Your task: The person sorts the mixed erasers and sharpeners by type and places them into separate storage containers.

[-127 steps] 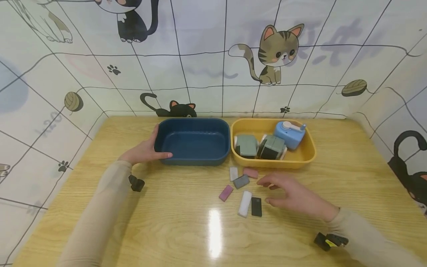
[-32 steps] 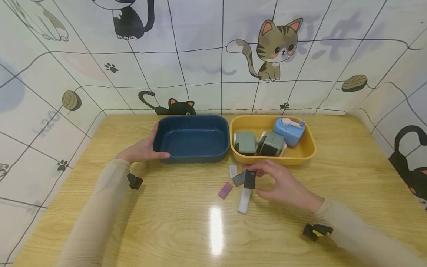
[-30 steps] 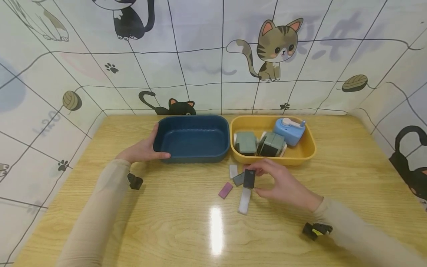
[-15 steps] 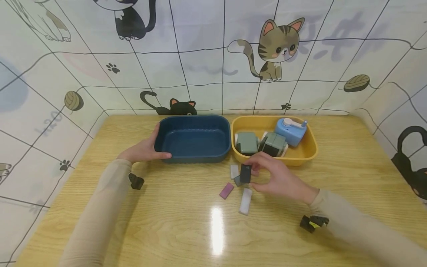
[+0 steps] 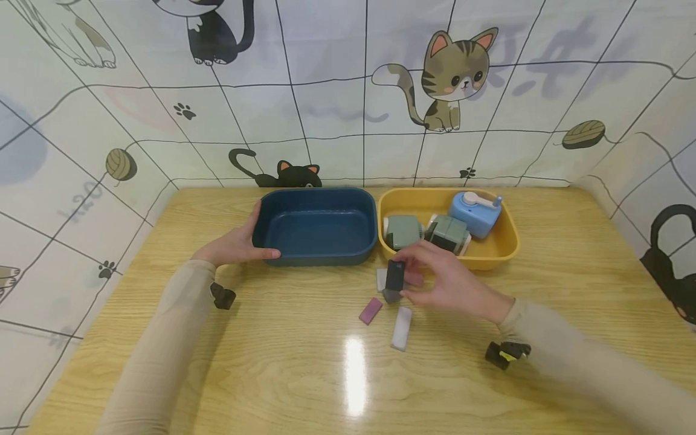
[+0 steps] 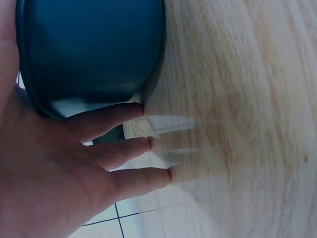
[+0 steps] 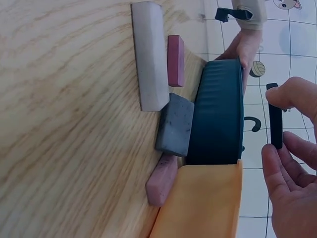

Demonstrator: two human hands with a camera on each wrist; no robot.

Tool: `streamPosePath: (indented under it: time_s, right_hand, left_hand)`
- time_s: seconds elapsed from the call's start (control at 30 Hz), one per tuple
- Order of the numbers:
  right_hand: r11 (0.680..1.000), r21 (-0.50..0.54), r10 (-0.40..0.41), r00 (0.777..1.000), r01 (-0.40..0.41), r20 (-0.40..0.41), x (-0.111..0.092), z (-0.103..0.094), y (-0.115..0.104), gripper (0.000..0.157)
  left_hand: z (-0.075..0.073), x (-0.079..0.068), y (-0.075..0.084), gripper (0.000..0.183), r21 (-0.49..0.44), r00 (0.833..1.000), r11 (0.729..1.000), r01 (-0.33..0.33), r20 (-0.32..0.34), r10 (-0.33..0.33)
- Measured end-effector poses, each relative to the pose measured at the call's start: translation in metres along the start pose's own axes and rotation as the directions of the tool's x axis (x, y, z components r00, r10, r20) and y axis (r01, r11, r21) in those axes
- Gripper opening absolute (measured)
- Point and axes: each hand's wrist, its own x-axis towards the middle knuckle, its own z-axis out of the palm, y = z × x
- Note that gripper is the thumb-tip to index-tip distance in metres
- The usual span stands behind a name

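Observation:
My right hand [image 5: 443, 278] pinches a black eraser [image 5: 395, 276] between thumb and fingertips, above the table near the yellow bin. In the right wrist view, the black eraser [image 7: 275, 116] appears edge-on. Under it in the head view lies a grey eraser [image 5: 389, 296], partly covered, beside a small white eraser [image 5: 381, 280]. A pink eraser [image 5: 415, 278] is partly behind my fingers. Closer to me are a purple eraser [image 5: 371, 311] and a long white eraser [image 5: 401, 329]. My left hand [image 5: 231, 246] rests against the dark blue bin [image 5: 321, 261], fingers straight along its left side.
The yellow bin [image 5: 489, 264] stands against the blue one's right side. Inside it are a blue crank pencil sharpener [image 5: 474, 216] and two grey-green boxy items [image 5: 405, 229]. A cat-patterned cloth [image 5: 326, 121] rises behind the wooden table [image 5: 283, 362].
My right hand has picked up the black eraser from the table and carried it away from me and leftward, over the grey eraser. My left hand stays at the blue bin.

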Motion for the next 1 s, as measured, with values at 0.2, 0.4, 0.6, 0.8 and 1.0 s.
streamPosePath:
  time_s: [0.2, 0.4, 0.6, 0.8, 1.0]
  right_hand:
    - [1.0, 0.013, 0.004, 1.0, -0.004, 0.005, 0.0036, 0.0015, -0.0011, 0.049]
    - [0.999, 0.032, 0.028, 0.999, -0.028, 0.018, 0.0054, 0.0026, -0.0036, 0.048]
    - [0.999, 0.034, 0.017, 1.0, -0.018, 0.017, 0.0056, 0.0042, -0.0026, 0.048]
    - [0.999, 0.04, 0.005, 1.0, -0.005, 0.013, 0.0067, 0.0045, -0.0019, 0.049]
    - [0.999, 0.04, 0.01, 1.0, -0.01, 0.008, 0.0054, 0.0043, -0.0015, 0.048]
  left_hand:
    - [0.0003, 0.0001, 0.0009, 0.125, -0.015, 1.0, 1.0, -0.001, -0.002, 0.001]
    - [0.0013, 0.0003, -0.0004, 0.126, -0.036, 1.0, 0.999, -0.001, -0.016, 0.0]
    - [0.0024, 0.0009, -0.0015, 0.126, -0.075, 0.999, 0.997, -0.014, -0.033, 0.012]
    - [0.0025, -0.0003, 0.0004, 0.124, -0.121, 0.999, 0.992, -0.029, -0.048, 0.023]
    - [0.0018, -0.0043, -0.0033, 0.122, -0.136, 0.999, 0.99, -0.031, -0.024, 0.028]
